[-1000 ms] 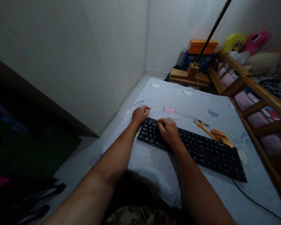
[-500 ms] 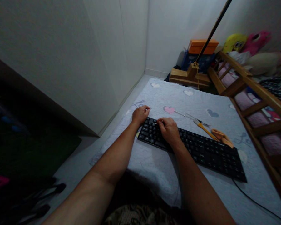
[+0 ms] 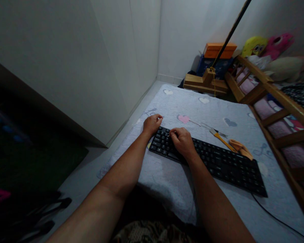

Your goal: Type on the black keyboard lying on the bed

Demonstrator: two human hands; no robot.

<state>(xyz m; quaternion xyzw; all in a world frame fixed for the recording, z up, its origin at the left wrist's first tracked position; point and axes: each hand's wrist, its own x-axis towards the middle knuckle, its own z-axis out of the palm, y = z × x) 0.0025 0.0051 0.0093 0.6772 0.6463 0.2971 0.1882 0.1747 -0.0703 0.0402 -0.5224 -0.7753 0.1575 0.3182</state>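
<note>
Curled shut, the left hand [image 3: 152, 123] clasps the far left corner of the keyboard [image 3: 223, 165]. The right hand [image 3: 182, 141] bends its fingers down onto the left keys, and whether they pinch anything cannot be told. That keyboard lies flat on the blanket [image 3: 192, 104], with a screwdriver [image 3: 221, 139] just beyond it.

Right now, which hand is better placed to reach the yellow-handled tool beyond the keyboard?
Probably the right. The right hand rests on the left keys of the keyboard, nearer the yellow-handled tool; the left hand sits at the keyboard's far-left corner, farther away.
</note>
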